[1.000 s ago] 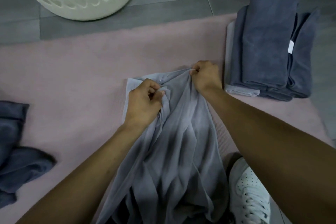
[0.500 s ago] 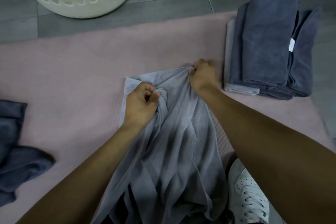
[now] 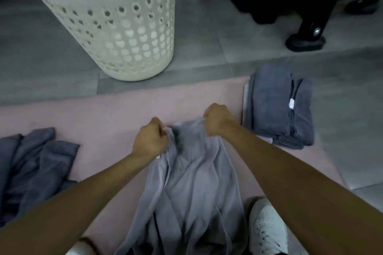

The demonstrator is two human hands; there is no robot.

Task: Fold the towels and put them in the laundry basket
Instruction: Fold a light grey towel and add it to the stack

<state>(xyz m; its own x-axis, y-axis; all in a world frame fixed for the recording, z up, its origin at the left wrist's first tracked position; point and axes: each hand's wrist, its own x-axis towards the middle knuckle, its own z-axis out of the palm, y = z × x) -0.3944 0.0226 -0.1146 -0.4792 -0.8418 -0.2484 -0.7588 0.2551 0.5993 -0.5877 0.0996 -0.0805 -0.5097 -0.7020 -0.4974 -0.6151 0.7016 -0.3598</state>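
A light grey towel hangs bunched from both my hands over the pink mat. My left hand grips its top edge on the left, fingers curled round the cloth. My right hand grips the top edge on the right in a fist. A stack of folded dark blue-grey towels lies at the mat's right end. A crumpled dark blue towel lies on the mat at the left. The cream perforated laundry basket stands on the grey floor beyond the mat.
My white shoe stands at the lower right beside the hanging towel. A black wheeled object sits on the grey tile floor at the back right.
The view has tilted up, showing more of the basket and the black object. Both hands have lifted the towel's top edge off the mat and closed tighter on it.
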